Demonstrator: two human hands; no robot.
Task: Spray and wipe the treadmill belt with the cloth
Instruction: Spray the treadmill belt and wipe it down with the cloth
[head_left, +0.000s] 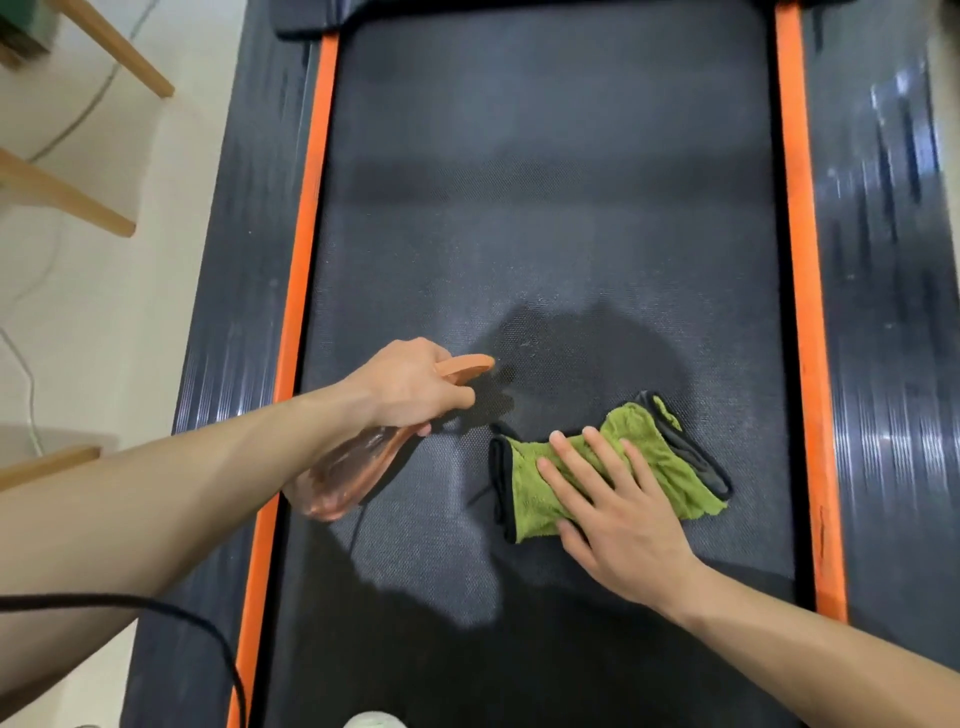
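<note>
Spray bottle (348, 478) held over the treadmill belt (545, 208), cloth (685, 475) pressed flat beside it.

The left hand (410, 387) has its grip curled tight round the neck of the translucent orange bottle, whose nozzle points right across the belt's near-left part. The right hand (618, 525) has its grip open, fingers straight and spread on the green, black-edged cloth. The cloth lies bunched on the belt's near-right part, just right of the bottle. A black cable (156, 605) crosses the near-left corner. Wooden legs (67, 192) stand on the floor at far left.

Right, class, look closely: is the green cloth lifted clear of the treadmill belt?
No, the green cloth lies flat on the belt, pressed under the straight fingers of the right hand.
</note>
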